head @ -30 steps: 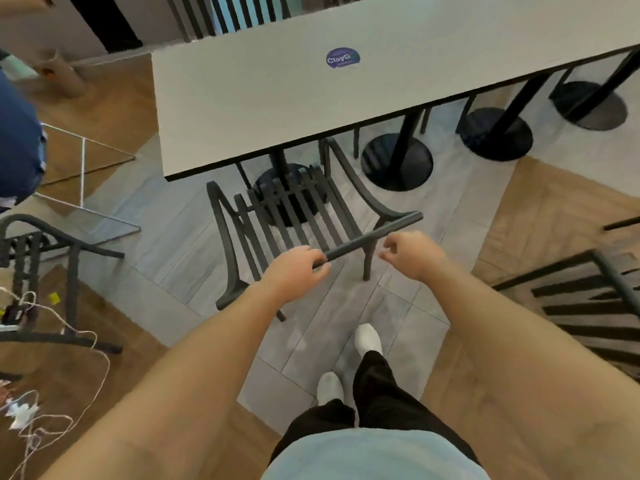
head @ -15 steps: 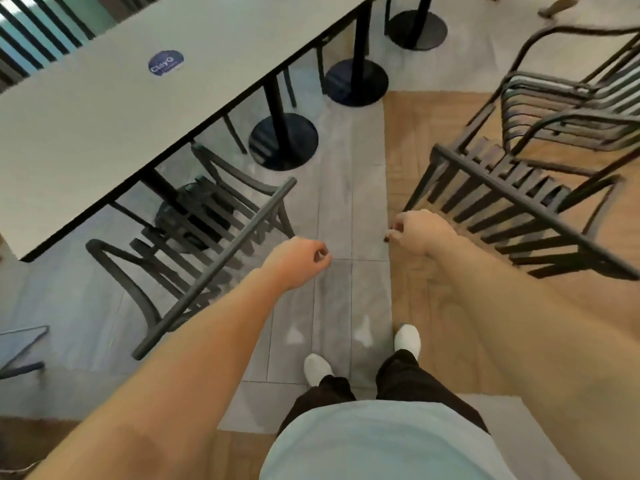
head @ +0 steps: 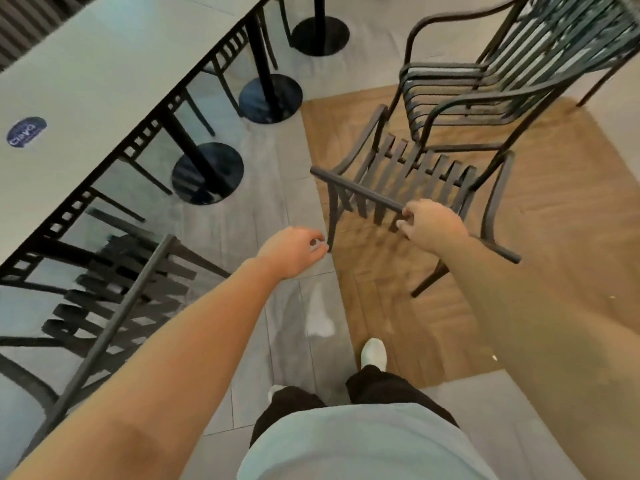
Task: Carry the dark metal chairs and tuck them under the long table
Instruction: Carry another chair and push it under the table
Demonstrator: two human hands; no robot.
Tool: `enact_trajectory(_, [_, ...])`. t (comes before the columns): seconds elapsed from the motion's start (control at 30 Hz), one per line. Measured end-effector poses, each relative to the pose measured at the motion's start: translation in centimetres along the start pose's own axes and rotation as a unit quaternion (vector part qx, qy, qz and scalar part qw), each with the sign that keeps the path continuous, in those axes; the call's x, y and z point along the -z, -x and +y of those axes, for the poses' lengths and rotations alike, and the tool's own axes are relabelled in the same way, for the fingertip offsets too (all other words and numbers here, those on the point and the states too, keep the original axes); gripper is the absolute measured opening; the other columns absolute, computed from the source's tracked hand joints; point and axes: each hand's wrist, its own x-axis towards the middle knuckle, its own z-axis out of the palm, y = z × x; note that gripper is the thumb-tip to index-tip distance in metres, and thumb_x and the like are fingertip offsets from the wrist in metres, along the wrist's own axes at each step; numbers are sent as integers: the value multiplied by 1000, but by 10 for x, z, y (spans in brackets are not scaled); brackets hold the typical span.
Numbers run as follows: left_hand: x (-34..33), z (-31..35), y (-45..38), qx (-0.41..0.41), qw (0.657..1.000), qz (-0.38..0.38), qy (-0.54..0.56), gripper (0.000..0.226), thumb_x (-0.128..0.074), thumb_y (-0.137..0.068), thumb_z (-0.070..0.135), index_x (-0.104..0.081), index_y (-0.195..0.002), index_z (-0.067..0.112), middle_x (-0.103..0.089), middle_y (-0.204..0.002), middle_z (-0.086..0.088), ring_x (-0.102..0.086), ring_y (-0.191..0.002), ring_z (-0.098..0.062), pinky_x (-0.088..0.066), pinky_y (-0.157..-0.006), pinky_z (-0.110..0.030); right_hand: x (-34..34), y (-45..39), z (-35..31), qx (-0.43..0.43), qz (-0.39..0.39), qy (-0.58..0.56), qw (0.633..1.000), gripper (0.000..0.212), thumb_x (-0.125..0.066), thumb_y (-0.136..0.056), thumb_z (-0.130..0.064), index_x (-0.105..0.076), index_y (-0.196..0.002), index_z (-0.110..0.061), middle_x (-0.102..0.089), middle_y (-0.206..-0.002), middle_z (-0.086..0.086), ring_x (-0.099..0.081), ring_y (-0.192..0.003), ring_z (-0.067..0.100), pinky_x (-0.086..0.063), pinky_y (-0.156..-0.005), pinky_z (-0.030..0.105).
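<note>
Progress check. One chair [head: 114,299] sits at 9 o'clock, its seat partly under the table [head: 86,84], top rail facing me; I count this one as tucked or nearly so. More chair backs show along the table edge toward 11 o'clock, too blurred to count.

Next chair [head: 408,181] stands free on the wood floor [head: 540,216] at 1 o'clock, well apart from the table. Behind it, at 2 o'clock, a stack of chairs [head: 502,74], at least two nested. So most of the carrying remains, by my estimate.

Hands: right hand [head: 433,226] is on the top rail of the free chair, fingers curled at the bar; I judge it is gripping or just closing. Left hand [head: 294,251] hangs in the air at 12 o'clock, fingers loosely curled, holding nothing, just beside the chair's near leg but not touching it.

Writing: a round blue sticker [head: 26,131] on the table top at 10 o'clock; white lettering, seen upside down and smeared, not readable with confidence.
</note>
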Motion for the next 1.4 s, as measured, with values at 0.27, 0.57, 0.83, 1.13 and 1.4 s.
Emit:
enact_trajectory(0.27, [15,54,-87,-69,997,43,-2,51,-55,-104,44,-52,-150,22,-52,-148,-2,-48,-136,-22,-41,-112,-38,15,-24,75,-63,-72,-28,995,63,-59,-97,-60,-47,-148,-25,-53,-144,6,-57,-123,30,-54,-98,45])
enact_trajectory(0.57, [22,37,-182,-130,988,-45,-70,64,-59,-101,49,-41,-157,25,-43,-157,-4,-40,-144,-26,-39,-118,-45,-11,-47,95,-137,-150,-91,975,69,-72,-91,-52,-48,-149,-23,-58,-142,4,-56,-125,27,-50,-104,43])
enact_trajectory(0.83, [15,28,-235,-155,964,-130,-175,63,-62,-99,51,-46,-153,25,-56,-140,-2,-55,-126,-26,-45,-110,-49,-39,-58,100,-178,-127,-88,972,28,-72,-91,-38,-59,-114,-31,-65,-107,-2,-62,-96,22,-56,-90,46])
enact_trajectory(1.13, [6,32,-260,-132,956,-157,-208,36,-62,-100,36,-58,-136,30,-63,-113,0,-64,-103,-25,-55,-95,-49,-45,-73,102,-217,-143,-71,963,21,-68,-96,-33,-66,-115,-26,-68,-97,0,-66,-93,24,-58,-90,46])
enact_trajectory(1.4, [4,37,-262,-130,945,-151,-261,31,-57,-105,32,-60,-135,33,-68,-101,0,-66,-88,-20,-59,-79,-37,-49,-79,104,-214,-147,-27,965,25,-66,-97,-33,-67,-121,-24,-66,-96,3,-65,-90,26,-59,-89,46])
